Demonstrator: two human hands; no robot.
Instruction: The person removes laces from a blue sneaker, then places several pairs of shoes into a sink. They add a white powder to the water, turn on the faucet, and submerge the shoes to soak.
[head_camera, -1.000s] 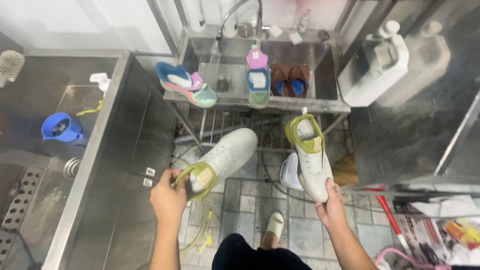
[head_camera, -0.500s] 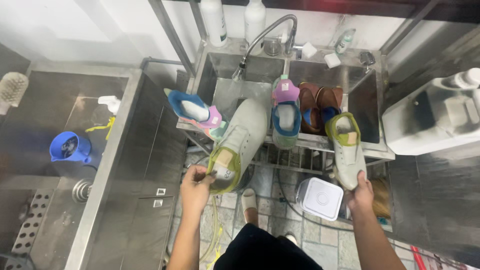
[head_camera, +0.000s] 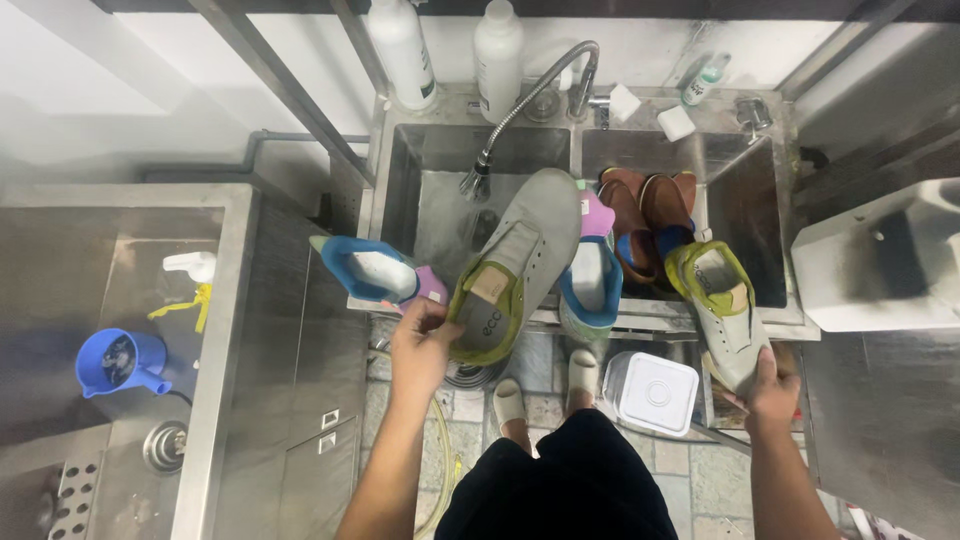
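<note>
White sneakers: left hand (head_camera: 420, 345) grips one (head_camera: 515, 265) by the heel at frame centre; right hand (head_camera: 772, 388) clasps the other (head_camera: 725, 315), lower right.
Handling: likely light, soft uppers; heel collar gives the firmest hold.

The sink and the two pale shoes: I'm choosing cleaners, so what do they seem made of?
Sink: looks like stainless steel, a dull grey brushed sheen. Shoe in the left hand and shoe in the right hand: probably smooth pale leather or synthetic, matte, with yellow-green fabric-like lining.
</note>
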